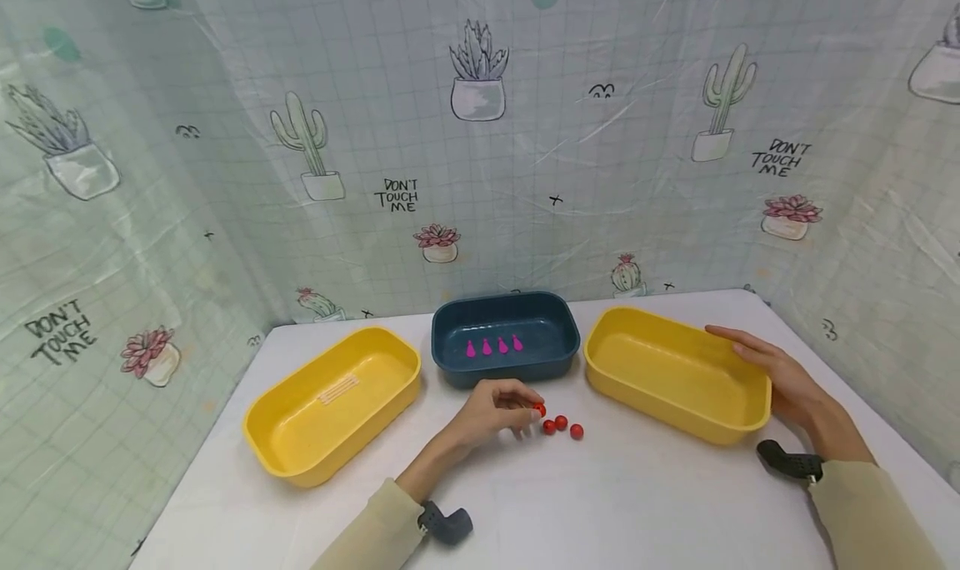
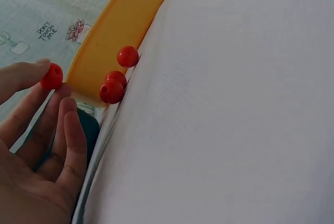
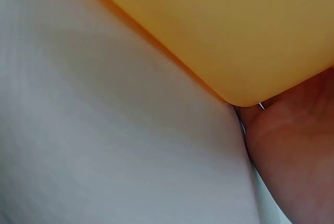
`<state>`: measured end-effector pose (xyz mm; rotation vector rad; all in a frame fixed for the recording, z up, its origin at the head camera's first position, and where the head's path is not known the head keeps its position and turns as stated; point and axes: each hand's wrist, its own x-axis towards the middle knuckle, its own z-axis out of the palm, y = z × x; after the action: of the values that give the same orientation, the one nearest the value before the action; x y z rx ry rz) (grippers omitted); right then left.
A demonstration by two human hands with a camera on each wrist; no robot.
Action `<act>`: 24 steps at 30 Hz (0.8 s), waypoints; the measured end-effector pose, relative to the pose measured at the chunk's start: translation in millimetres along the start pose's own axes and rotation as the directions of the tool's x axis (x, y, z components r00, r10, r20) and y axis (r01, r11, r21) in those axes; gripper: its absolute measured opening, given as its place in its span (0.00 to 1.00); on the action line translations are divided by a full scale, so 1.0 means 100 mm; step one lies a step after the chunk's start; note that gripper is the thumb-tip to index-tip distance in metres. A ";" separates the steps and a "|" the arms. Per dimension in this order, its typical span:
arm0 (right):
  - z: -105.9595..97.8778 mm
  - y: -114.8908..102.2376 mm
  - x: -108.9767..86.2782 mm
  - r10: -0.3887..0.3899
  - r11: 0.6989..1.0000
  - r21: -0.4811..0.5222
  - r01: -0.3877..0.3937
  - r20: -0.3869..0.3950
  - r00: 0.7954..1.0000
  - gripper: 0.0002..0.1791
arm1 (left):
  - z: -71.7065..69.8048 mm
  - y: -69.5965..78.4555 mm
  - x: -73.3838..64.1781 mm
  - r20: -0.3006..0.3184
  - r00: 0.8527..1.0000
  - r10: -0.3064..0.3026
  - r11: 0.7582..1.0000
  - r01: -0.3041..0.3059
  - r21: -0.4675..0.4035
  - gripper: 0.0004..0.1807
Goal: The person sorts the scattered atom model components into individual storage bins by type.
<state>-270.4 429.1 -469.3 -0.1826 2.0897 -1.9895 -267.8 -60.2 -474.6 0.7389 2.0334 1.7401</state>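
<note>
My left hand (image 1: 491,412) pinches a red bead (image 2: 52,77) between thumb and fingertips, just above the white table; a hole shows in the bead. Beside those fingertips, three more red beads (image 1: 561,422) lie close together on the table. At the right, my right hand (image 1: 791,380) holds the outer end of a yellow tray (image 1: 675,366), its thumb at the rim and its fingers along the far corner. The palm lies against that tray's wall in the right wrist view, where most fingers are hidden.
A dark blue tray (image 1: 506,302) stands at the back middle, with several pink pear-shaped pieces (image 1: 486,347) in a row inside. Another yellow tray (image 1: 337,453), at the left, holds a few thin pale sticks (image 1: 339,389). A patterned curtain (image 1: 525,178) hangs behind the table.
</note>
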 end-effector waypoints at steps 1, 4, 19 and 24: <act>0.00 0.00 0.01 0.000 1.000 0.002 0.000 0.000 1.000 0.28 | 0.01 0.02 0.00 0.001 1.000 0.001 1.000 -0.001 0.002 0.14; 0.00 0.00 0.02 -0.001 1.000 0.015 0.001 0.003 1.000 0.28 | 0.05 0.07 0.02 0.005 1.000 0.006 1.000 -0.006 0.029 0.14; 0.00 -0.01 0.02 0.016 1.000 -0.021 -0.016 -0.013 1.000 0.29 | 0.21 0.36 0.22 -0.180 0.982 0.058 0.998 -0.059 -0.003 0.14; 0.00 0.01 0.01 0.013 1.000 -0.004 -0.013 -0.011 1.000 0.29 | 0.26 0.46 0.32 -0.205 0.977 0.050 0.998 -0.043 0.039 0.14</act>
<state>-271.2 429.1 -470.8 -0.1587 2.0964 -1.9842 -271.2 -15.1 -431.6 0.6441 2.2021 1.8817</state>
